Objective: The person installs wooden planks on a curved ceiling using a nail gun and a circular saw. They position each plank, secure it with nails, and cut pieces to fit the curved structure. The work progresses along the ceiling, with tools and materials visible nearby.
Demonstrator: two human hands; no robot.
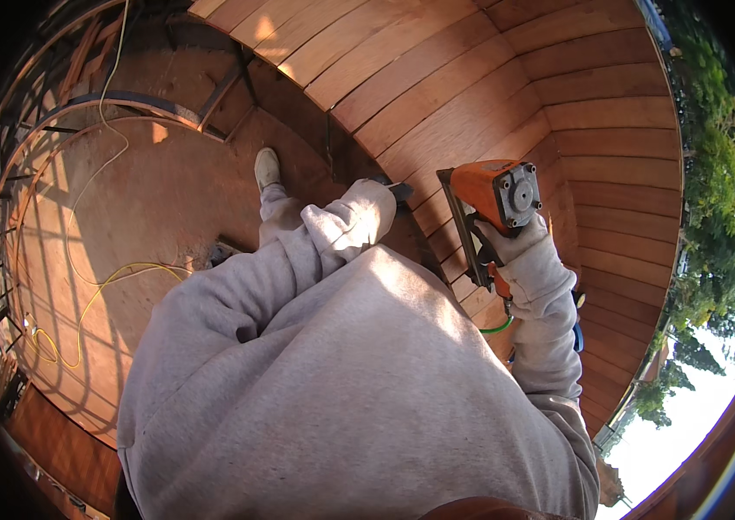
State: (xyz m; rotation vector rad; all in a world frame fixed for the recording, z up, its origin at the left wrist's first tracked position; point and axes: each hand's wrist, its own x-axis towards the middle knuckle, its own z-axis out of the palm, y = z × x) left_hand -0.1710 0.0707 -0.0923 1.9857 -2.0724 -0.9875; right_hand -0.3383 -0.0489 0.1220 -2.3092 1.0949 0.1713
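My right hand (496, 244) grips the handle of an orange and grey nail gun (480, 187). The gun lies over the reddish wooden slats (463, 95) to my right, with its grey end cap facing up. A green air hose (499, 328) leads off near the lower end of the gun. My left hand (399, 191) is at the near edge of the slats, left of the gun. Only a dark bit of it shows past the grey sleeve, so its fingers and anything in them are hidden.
Slatted boards curve up into a backrest (614, 143) on the right, with trees (714, 147) beyond. A yellow cord (81, 321) trails across the wooden floor (159, 186) at left. Dark metal framing (137, 101) stands at the far left. A shoe (267, 167) rests on the floor.
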